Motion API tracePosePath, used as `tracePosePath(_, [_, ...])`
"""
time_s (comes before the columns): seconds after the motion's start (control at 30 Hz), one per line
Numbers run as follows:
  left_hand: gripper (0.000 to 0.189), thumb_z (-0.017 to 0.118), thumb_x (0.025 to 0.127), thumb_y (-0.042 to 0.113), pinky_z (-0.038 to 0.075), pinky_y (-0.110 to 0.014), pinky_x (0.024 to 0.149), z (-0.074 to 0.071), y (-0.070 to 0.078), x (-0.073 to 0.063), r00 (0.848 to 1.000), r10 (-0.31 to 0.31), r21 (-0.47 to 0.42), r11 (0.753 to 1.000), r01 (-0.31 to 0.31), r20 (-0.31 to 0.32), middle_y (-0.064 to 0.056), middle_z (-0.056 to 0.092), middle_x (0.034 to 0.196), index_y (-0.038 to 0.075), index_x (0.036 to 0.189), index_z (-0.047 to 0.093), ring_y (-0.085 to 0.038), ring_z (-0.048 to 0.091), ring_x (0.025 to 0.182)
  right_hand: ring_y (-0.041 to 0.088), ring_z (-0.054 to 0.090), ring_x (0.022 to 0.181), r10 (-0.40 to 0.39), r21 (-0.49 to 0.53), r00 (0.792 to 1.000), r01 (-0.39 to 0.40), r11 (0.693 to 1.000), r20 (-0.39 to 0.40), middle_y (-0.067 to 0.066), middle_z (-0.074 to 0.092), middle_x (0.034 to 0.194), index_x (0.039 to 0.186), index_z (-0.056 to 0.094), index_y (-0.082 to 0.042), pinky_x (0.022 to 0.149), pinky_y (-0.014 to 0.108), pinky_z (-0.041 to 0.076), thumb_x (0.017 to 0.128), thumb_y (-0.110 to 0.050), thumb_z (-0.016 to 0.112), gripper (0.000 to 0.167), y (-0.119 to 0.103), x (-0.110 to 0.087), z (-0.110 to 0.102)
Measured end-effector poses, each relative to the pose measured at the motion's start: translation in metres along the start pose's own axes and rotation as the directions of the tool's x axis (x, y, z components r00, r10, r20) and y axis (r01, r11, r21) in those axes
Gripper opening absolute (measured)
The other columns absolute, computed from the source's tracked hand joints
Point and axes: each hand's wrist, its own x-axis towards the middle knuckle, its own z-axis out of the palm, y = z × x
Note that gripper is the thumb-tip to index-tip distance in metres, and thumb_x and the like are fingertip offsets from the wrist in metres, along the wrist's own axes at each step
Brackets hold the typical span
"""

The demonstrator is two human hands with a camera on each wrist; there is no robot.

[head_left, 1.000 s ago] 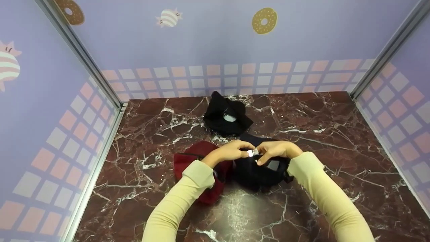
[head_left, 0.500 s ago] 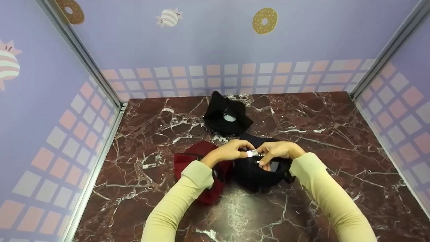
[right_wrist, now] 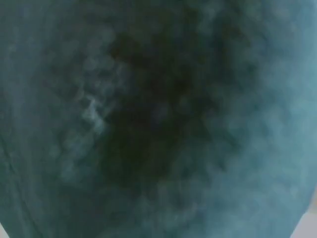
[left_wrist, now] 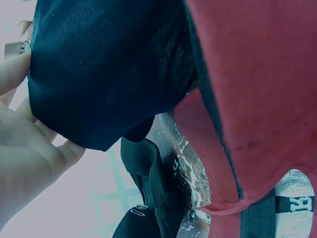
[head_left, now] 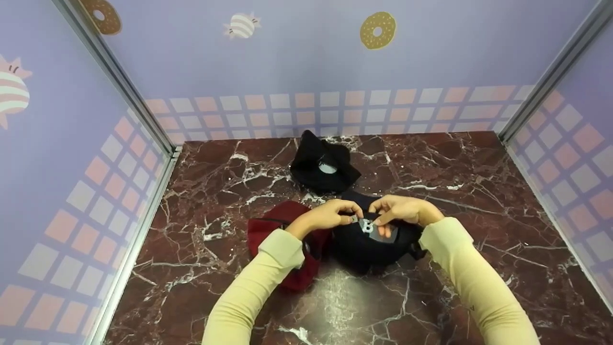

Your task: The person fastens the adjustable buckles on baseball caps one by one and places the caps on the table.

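Note:
A black cap (head_left: 364, 254) is under both hands in the head view, its opening showing a white letter mark on grey lining. My left hand (head_left: 331, 213) pinches its left edge between thumb and fingertips. In the left wrist view, dark cloth (left_wrist: 109, 74) of this cap lies at the fingers of my left hand (left_wrist: 29, 163), and a small pale metallic piece (left_wrist: 15, 49) is by the thumb. My right hand (head_left: 407, 210) pinches the cap's upper rim, some fingers inside the opening. Dark blur fills the right wrist view and hides that hand's grip.
Left of the held cap, a red cap (head_left: 268, 232) lies on the marble tabletop (head_left: 201, 263), partly under my left forearm. Behind stands another black cap (head_left: 311, 175) with a pale oval inside. Patterned walls (head_left: 306, 57) close in the back and sides.
My right hand has shifted slightly right along the cap's rim, apart from the left fingertips. The letter mark in the lining now shows between the hands. My left hand stays almost in place.

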Motion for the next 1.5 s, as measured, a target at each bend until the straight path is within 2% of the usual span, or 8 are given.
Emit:
tracePosePath(0.23, [0.018,0.053,0.080,-0.002,0.041,-0.017,0.074,0.002,-0.002,0.001,1.000,-0.001,-0.029,1.000,0.001,-0.012,-0.011,0.065,0.094,0.000,0.096,0.061,-0.008,0.053,0.081,0.012,0.061,0.054,-0.064,0.069,0.984,0.076,0.995,-0.165,0.004,0.064,0.066,0.092,0.050,-0.003,0.052,0.022,0.048,0.083,0.003,0.051,0.012,-0.004,-0.005,-0.001])
tracePosePath(0.4, [0.022,0.054,0.075,-0.006,0.040,-0.022,0.079,0.002,-0.003,0.000,1.000,0.002,0.021,1.000,-0.001,-0.026,-0.010,0.064,0.094,0.001,0.094,0.062,-0.008,0.049,0.080,0.012,0.059,0.056,-0.136,0.098,0.977,0.154,0.983,-0.167,0.003,0.063,0.068,0.096,0.049,-0.005,0.051,0.022,0.047,0.084,0.006,0.046,0.017,-0.008,-0.008,-0.003])
tracePosePath(0.6, [0.035,0.048,0.069,-0.012,0.041,-0.032,0.087,-0.002,-0.004,-0.002,1.000,-0.005,-0.010,1.000,0.005,0.004,-0.013,0.062,0.103,-0.001,0.101,0.059,-0.010,0.050,0.089,0.011,0.057,0.058,-0.226,0.134,0.960,0.249,0.959,-0.168,0.000,0.060,0.069,0.094,0.052,-0.007,0.052,0.022,0.046,0.085,0.004,0.047,0.016,-0.014,-0.013,-0.003])
tracePosePath(0.73, [0.040,0.048,0.070,-0.011,0.040,-0.031,0.089,-0.005,-0.005,-0.003,1.000,-0.008,0.001,1.000,0.008,0.028,-0.013,0.060,0.109,-0.002,0.107,0.057,-0.012,0.050,0.095,0.011,0.055,0.058,-0.262,0.150,0.949,0.288,0.946,-0.176,0.000,0.058,0.069,0.095,0.052,-0.008,0.054,0.022,0.046,0.087,0.000,0.046,0.013,-0.019,-0.017,-0.001])
tracePosePath(0.87, [0.038,0.051,0.074,-0.005,0.037,-0.026,0.088,-0.007,-0.006,-0.004,0.999,-0.020,0.059,0.998,0.017,0.046,-0.011,0.059,0.112,0.000,0.111,0.056,-0.014,0.049,0.097,0.010,0.054,0.057,-0.277,0.143,0.940,0.308,0.940,-0.201,0.000,0.058,0.068,0.095,0.053,-0.010,0.056,0.021,0.047,0.088,-0.001,0.044,0.015,-0.025,-0.020,0.002])
tracePosePath(1.1, [0.036,0.054,0.078,0.000,0.039,-0.029,0.091,-0.006,-0.010,-0.005,0.997,-0.071,0.052,0.996,0.069,0.037,-0.015,0.059,0.113,-0.002,0.114,0.055,-0.020,0.053,0.104,0.010,0.053,0.057,-0.293,0.153,0.930,0.330,0.931,-0.224,0.000,0.057,0.068,0.090,0.055,-0.010,0.055,0.021,0.045,0.089,0.001,0.042,0.017,-0.035,-0.021,0.009])
tracePosePath(1.37, [0.026,0.058,0.080,0.004,0.041,-0.024,0.085,-0.008,-0.012,-0.006,0.996,-0.087,0.083,0.993,0.086,0.013,-0.010,0.063,0.105,0.000,0.106,0.062,-0.016,0.054,0.095,0.005,0.046,0.051,-0.349,0.072,0.904,0.377,0.923,-0.248,-0.003,0.054,0.061,0.084,0.059,-0.012,0.045,0.017,0.034,0.088,-0.006,0.047,0.014,-0.039,-0.017,0.018])
tracePosePath(1.5, [0.026,0.057,0.081,0.006,0.041,-0.024,0.084,-0.009,-0.011,-0.006,0.997,-0.078,0.101,0.992,0.076,0.016,-0.008,0.064,0.104,0.002,0.106,0.062,-0.013,0.053,0.093,0.003,0.040,0.044,-0.333,-0.034,0.905,0.336,0.941,-0.264,-0.005,0.051,0.056,0.079,0.059,-0.012,0.040,0.015,0.030,0.087,-0.005,0.049,0.014,-0.037,-0.012,0.021])
